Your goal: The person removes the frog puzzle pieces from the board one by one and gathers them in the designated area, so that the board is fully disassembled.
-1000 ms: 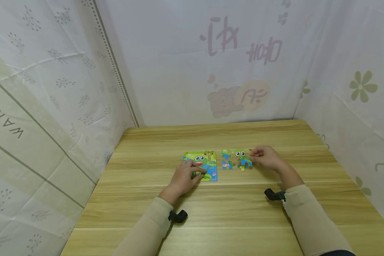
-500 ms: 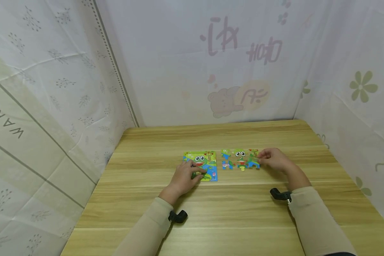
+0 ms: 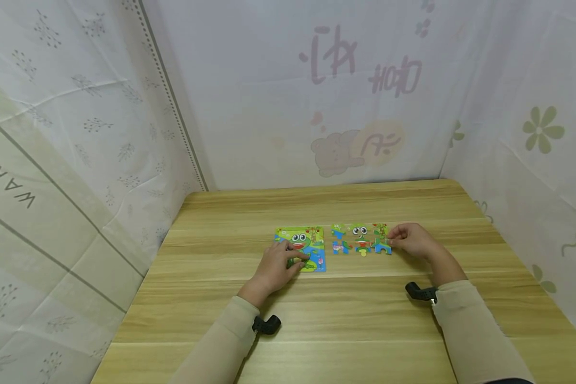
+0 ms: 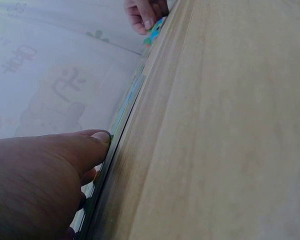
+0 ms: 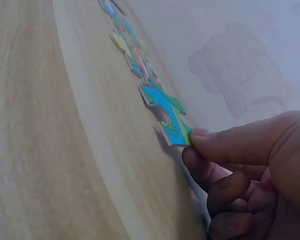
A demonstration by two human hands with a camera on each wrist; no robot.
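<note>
My right hand (image 3: 414,240) pinches a blue and green jigsaw piece (image 5: 162,112) between thumb and fingers, tilted slightly off the table in the right wrist view. In the head view this piece is at the right of the lower row, below a green corner piece (image 3: 380,228) with red fruit. To its left are the frog's mouth piece (image 3: 362,246) and eyes piece (image 3: 360,230). My left hand (image 3: 274,266) rests on the frog picture board (image 3: 319,248), fingers spread over its lower left part, thumb near the front edge.
Left of the frog pieces lie a green and blue piece (image 3: 338,231) and a blue, pink-marked piece (image 3: 341,247). All lie on a wooden table (image 3: 345,320), with patterned curtains (image 3: 269,106) at the back and sides. Each wrist carries a black camera mount (image 3: 267,324).
My right hand has moved right with the jigsaw piece, from over the mouth piece to the right end of the lower row, and the piece has turned straighter. My left hand stays put.
</note>
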